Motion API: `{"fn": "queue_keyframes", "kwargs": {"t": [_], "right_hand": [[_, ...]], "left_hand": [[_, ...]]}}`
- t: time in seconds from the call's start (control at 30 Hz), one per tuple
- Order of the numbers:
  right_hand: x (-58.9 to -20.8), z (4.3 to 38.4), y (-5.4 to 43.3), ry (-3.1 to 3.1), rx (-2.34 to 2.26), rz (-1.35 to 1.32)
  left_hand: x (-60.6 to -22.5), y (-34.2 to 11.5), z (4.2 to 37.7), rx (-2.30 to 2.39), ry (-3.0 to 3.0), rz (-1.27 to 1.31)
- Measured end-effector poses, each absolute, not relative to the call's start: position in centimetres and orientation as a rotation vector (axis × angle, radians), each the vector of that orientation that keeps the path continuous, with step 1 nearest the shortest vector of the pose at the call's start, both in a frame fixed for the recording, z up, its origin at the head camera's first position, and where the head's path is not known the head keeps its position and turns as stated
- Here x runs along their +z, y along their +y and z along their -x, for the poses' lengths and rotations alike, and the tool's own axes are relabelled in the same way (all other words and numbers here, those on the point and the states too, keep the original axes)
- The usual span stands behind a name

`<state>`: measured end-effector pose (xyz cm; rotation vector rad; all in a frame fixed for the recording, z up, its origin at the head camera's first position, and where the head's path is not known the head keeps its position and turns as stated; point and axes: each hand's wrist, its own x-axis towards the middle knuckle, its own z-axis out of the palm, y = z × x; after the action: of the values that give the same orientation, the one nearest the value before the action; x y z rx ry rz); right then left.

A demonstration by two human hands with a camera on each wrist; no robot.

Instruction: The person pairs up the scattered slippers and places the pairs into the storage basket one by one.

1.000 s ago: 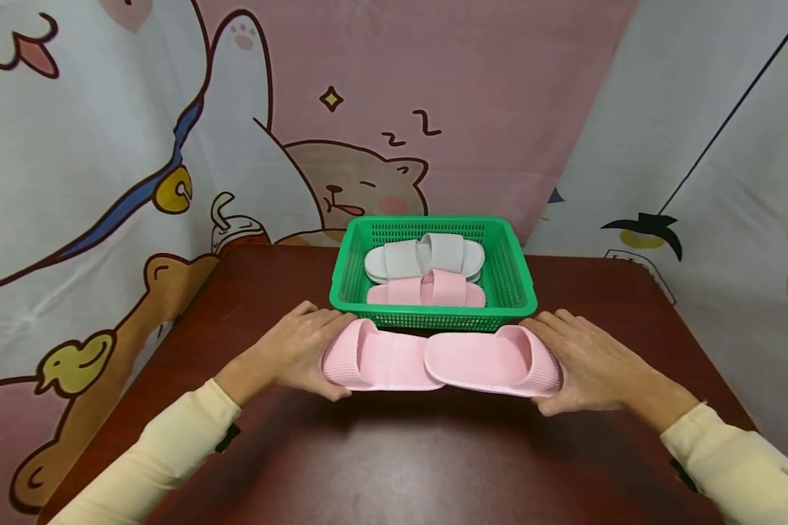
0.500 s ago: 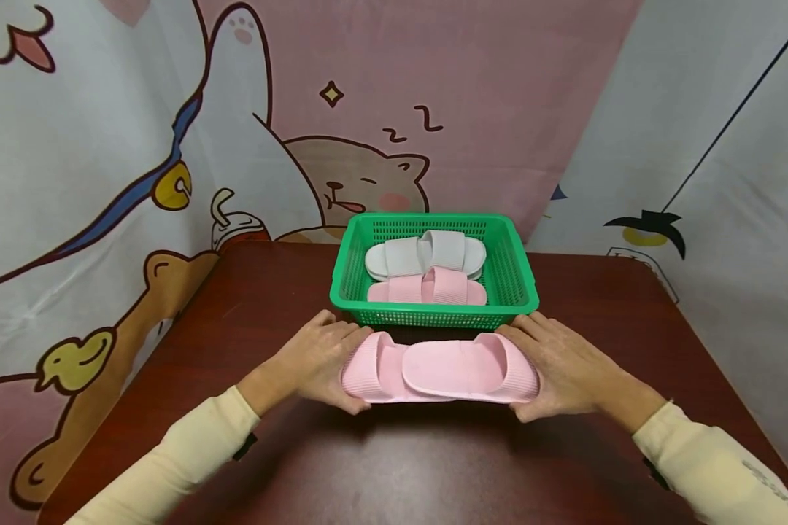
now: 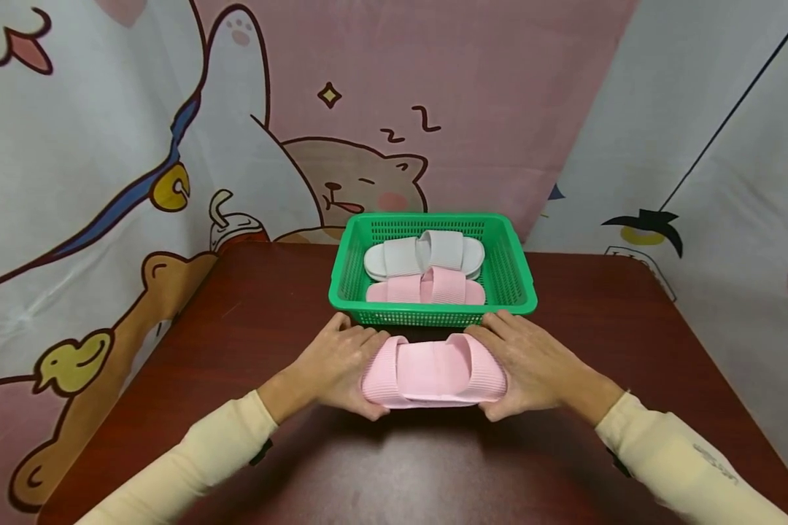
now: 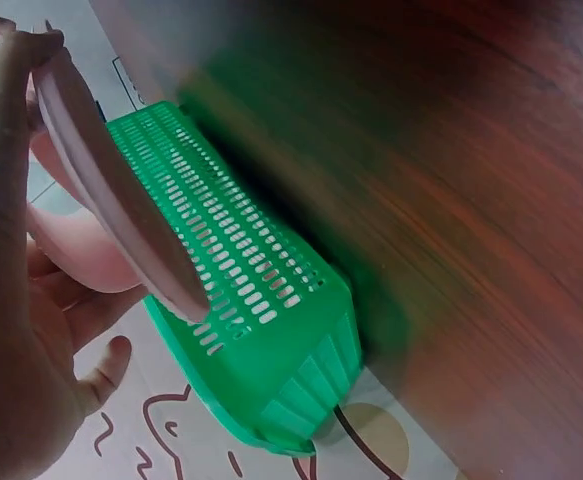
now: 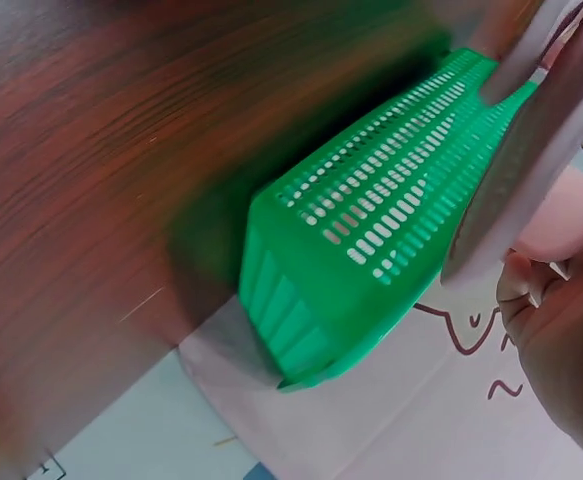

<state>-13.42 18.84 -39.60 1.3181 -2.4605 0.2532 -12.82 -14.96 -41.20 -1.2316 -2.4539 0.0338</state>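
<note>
In the head view, two pink slippers are nested sole over sole in front of the basket. The left hand [image 3: 344, 364] grips the ribbed strap end of the left pink slipper [image 3: 382, 373]. At the other side, the right hand [image 3: 525, 368] holds the strap end of the right pink slipper [image 3: 488, 372]. The left wrist view shows a pink slipper sole [image 4: 121, 200] raised off the table. A slipper [image 5: 531, 170] also appears beside the right hand's curled fingers in the right wrist view. Most of the left slipper's sole is hidden.
Behind the hands, a green perforated basket [image 3: 433, 309] stands on a dark reddish-brown table [image 3: 269, 292]. Inside it lie white slippers [image 3: 403, 257] at the back and pink slippers [image 3: 403, 289] in front. A cartoon-printed cloth [image 3: 499, 87] hangs behind the table.
The hands have drawn towards each other, sliding the two pink slippers from a slight overlap into a nearly full one. The basket and its slippers stay put.
</note>
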Motion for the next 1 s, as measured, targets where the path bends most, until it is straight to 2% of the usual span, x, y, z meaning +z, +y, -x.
{"fn": "queue_keyframes", "kwargs": {"t": [0.77,1.0], "right_hand": [[-39.7,13.7,16.3,-2.5,0.271,-1.296],[-40.9,13.4,15.6,-2.471,0.346,-1.272]], "left_hand": [[-41.7,-13.2,13.4,-0.008,-2.437,1.22],[-41.8,-13.1,13.0,0.008,-2.396,1.194]]}}
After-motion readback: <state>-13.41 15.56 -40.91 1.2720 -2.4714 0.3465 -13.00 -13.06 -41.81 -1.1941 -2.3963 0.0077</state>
